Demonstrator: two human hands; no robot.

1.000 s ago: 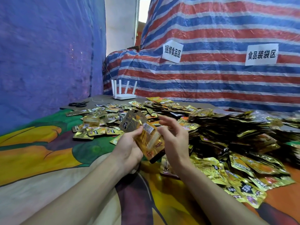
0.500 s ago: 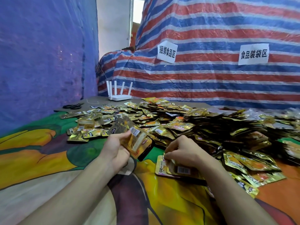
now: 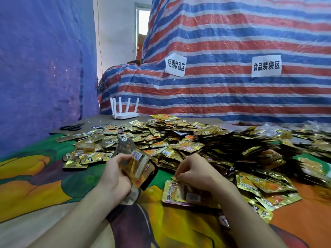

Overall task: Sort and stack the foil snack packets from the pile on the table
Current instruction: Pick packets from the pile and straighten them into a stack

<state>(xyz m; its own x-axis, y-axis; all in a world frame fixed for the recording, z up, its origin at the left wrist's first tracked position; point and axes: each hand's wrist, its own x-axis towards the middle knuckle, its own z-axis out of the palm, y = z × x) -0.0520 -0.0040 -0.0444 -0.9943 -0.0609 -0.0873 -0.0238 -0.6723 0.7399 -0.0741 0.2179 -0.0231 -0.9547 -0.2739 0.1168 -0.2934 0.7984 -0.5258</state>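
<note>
A big pile of gold foil snack packets covers the middle and right of the table. My left hand grips a fanned stack of packets, held upright with a barcode label facing me. My right hand is lowered to the table with curled fingers, pinching the top edge of a gold packet that lies on a few others just in front of the pile.
The table wears a bright cartoon-print cloth. A white router and black scissors sit at the far left. A small clear tub rests among packets. A striped tarp with two paper signs stands behind.
My right hand dropped from beside the stack down to the table and closed on a loose packet. The left hand kept its stack, sinking slightly.
</note>
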